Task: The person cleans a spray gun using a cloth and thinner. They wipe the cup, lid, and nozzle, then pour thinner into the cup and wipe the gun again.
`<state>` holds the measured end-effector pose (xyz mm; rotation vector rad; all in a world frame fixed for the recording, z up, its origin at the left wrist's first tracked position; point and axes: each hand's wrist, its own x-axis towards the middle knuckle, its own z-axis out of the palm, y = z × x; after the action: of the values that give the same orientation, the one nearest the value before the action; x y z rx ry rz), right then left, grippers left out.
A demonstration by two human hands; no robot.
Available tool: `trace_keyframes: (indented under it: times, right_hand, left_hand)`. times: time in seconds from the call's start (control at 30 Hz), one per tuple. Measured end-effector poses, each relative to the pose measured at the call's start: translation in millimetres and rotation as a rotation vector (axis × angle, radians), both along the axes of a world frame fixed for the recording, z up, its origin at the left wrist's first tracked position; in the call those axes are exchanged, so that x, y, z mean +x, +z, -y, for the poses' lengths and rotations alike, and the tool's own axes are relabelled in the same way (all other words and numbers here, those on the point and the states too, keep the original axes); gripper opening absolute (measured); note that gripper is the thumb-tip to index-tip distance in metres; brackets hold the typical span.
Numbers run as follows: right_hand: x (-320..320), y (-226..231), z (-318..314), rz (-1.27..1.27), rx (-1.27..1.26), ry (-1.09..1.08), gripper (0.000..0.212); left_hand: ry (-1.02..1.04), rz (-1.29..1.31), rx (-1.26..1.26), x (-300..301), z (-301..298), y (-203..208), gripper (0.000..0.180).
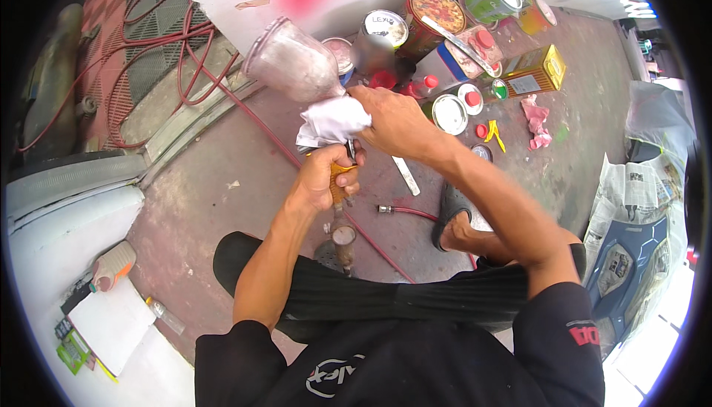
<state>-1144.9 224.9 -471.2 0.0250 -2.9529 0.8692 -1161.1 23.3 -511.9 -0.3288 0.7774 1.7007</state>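
Note:
In front of me I hold a paint spray gun with a pale, paint-stained cup, its body tilted up. My left hand is closed around the gun's yellow-orange handle, with a gauge and fitting hanging below. My right hand grips a crumpled white cloth and presses it against the gun just under the cup. The cloth hides most of the gun's head, and the right fingertips are partly out of sight behind it.
Several paint cans crowd the floor ahead, beside a yellow rectangular tin and a pink crumpled rag. A white strip and a red hose with a metal coupling lie nearer. Newspaper surrounds a blue-grey panel at right.

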Motion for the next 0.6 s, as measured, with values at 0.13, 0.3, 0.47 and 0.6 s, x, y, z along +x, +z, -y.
trace_keyframes:
  times: [0.13,0.3,0.47,0.6]
  right_hand:
    - [-16.0,9.2,5.0,0.356,0.063,-0.056,0.053]
    - [-20.7,4.5,23.5,0.189,0.091,-0.174,0.063]
    - [7.0,-14.9,29.7,-0.298,0.149,0.115,0.075]
    - [34.1,-16.8,21.6,-0.14,-0.266,0.212,0.068]
  left_hand:
    - [0.007,-0.104,-0.049,11.1,-10.4,6.3,0.026]
    - [0.068,-0.111,0.012,-0.5,-14.3,-10.6,0.014]
    - [0.295,0.019,0.109,-3.9,-9.2,-8.1,0.017]
    - [0.34,-0.121,-0.006,-26.5,-1.2,-11.8,0.041]
